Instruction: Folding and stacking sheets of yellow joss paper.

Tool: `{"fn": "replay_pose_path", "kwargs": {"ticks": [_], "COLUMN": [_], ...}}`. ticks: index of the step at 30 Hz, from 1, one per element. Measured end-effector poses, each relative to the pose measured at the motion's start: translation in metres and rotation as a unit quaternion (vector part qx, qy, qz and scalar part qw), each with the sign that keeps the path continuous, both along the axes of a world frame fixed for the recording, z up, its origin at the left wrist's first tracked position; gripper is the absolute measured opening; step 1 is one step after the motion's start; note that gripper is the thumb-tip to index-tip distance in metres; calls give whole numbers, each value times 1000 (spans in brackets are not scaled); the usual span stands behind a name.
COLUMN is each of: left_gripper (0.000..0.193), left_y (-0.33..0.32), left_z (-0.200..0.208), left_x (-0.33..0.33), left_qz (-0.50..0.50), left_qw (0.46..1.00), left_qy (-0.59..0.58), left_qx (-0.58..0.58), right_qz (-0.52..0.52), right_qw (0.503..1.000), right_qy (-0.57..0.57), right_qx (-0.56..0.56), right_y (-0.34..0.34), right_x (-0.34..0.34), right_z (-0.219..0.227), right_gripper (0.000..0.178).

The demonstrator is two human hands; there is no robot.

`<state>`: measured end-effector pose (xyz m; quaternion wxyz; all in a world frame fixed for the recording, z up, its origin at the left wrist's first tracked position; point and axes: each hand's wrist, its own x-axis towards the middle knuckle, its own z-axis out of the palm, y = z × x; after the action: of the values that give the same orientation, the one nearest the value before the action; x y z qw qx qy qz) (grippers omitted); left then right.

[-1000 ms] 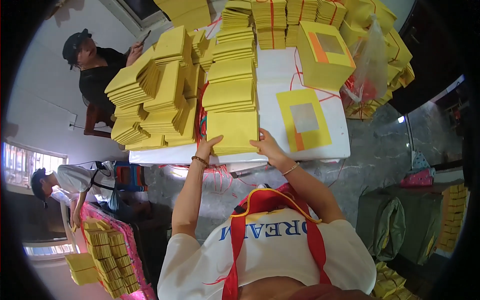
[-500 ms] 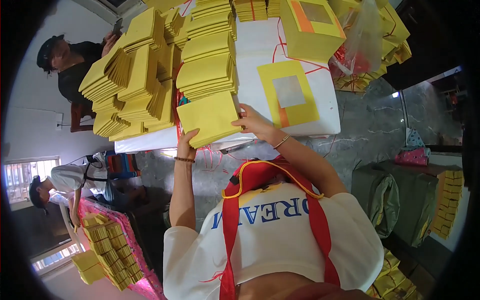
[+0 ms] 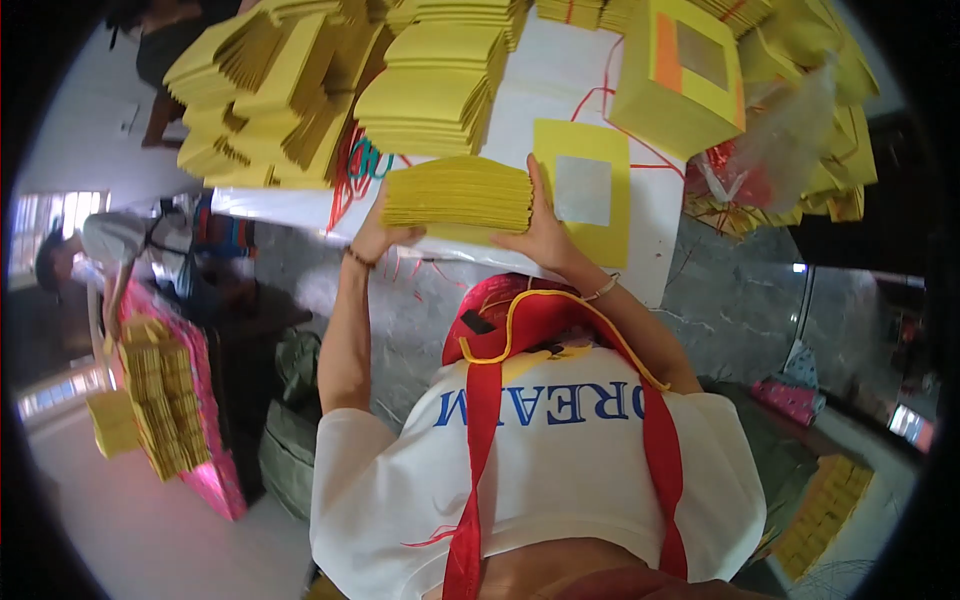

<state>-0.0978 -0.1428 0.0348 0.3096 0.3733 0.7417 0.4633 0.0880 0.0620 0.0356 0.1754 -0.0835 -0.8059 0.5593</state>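
Note:
Between my two hands I hold a thick stack of yellow folded paper, its layered edges facing me. My left hand grips the left end, with the thumb along the near lower edge. On the right end my right hand is closed, fingers up the side and thumb at the near lower corner. The stack is at the near edge of the white table. Just right of it lies a flat yellow sheet with a silvery square. Beyond the held stack is a row of similar yellow stacks.
More yellow stacks are piled at the left. Red ties and a green coil lie beside them. A tall yellow block and a clear plastic bag stand at the right. Another person works at the pink-covered table.
The held stack has turned from showing its broad top face to showing its layered edges. My right hand has shifted onto its right end. The whole view has shifted too.

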Motion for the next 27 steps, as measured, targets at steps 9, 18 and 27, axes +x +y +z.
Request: {"fn": "replay_pose_path", "kwargs": {"ticks": [9, 18, 27], "left_gripper": [56, 88, 72], "left_y": [9, -15, -55], "left_z": [-23, 11, -15], "left_x": [-7, -16, -8], "left_qz": [-2, -62, 115], "left_qw": [997, 983, 837], "left_qy": [-59, -175, -477], "left_qx": [-42, 1, 244], "right_qz": [-16, -29, 20], "right_qw": [998, 969, 771], "right_qy": [35, -27, -135], "right_qx": [-40, -242, -622], "right_y": [-8, -22, -40], "right_x": [-15, -17, -51], "right_z": [-51, -13, -33], "right_gripper": [119, 71, 52]}}
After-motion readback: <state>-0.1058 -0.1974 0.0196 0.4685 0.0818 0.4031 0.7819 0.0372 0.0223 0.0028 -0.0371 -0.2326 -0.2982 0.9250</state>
